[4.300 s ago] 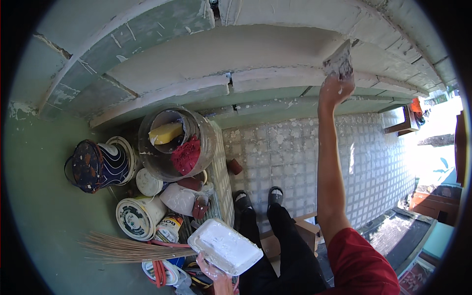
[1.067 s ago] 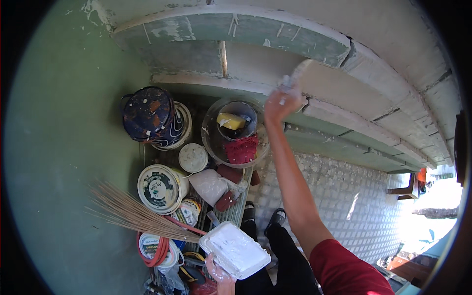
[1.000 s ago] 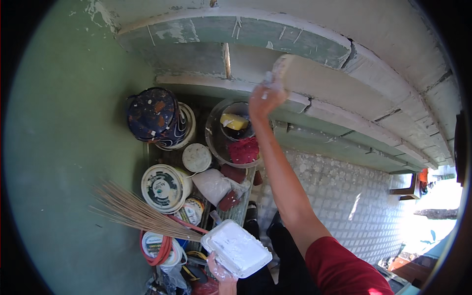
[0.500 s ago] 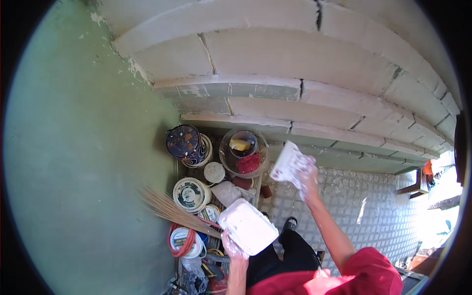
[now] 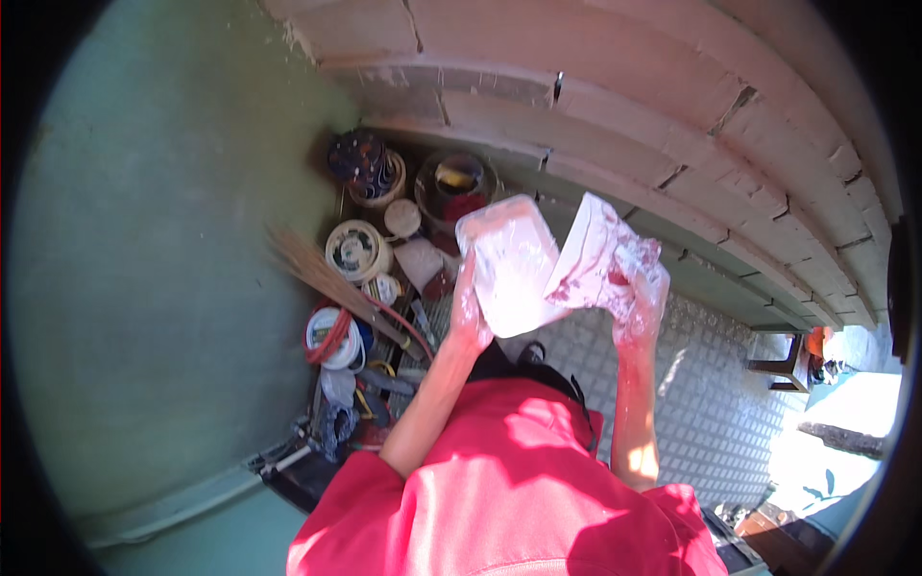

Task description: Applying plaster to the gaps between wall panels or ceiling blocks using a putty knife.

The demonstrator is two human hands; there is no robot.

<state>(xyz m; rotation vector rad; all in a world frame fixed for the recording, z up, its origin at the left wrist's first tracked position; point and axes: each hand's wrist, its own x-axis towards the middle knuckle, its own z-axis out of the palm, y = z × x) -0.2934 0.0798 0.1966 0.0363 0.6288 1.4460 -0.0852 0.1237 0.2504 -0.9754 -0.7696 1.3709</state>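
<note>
My left hand (image 5: 471, 312) grips the white rectangular tray (image 5: 514, 259) by its near left side, holding it up in front of my chest and tipped, with white paste spread over its inside. My right hand (image 5: 642, 298) is closed around a broad putty knife (image 5: 588, 254), its blade smeared with paste and its lower corner right at the tray's right edge; I can't tell whether the two touch. Paste coats the fingers of my right hand, and there are smears on my left.

Past the tray, on the slatted surface (image 5: 442, 313), stand a dark, paint-spattered bucket (image 5: 358, 158), a lidded white tub (image 5: 355, 252) and a smaller white tub (image 5: 402, 219). A clear round basin (image 5: 490, 180) holds something yellow and a red cloth (image 5: 463, 205), partly behind the tray. To my left, a stick broom (image 5: 322, 274) lies slantwise near a coil of red hose (image 5: 329, 336) on another white tub (image 5: 344, 356). Patterned tile floor (image 5: 701, 374) shows to the right of my right forearm.
</note>
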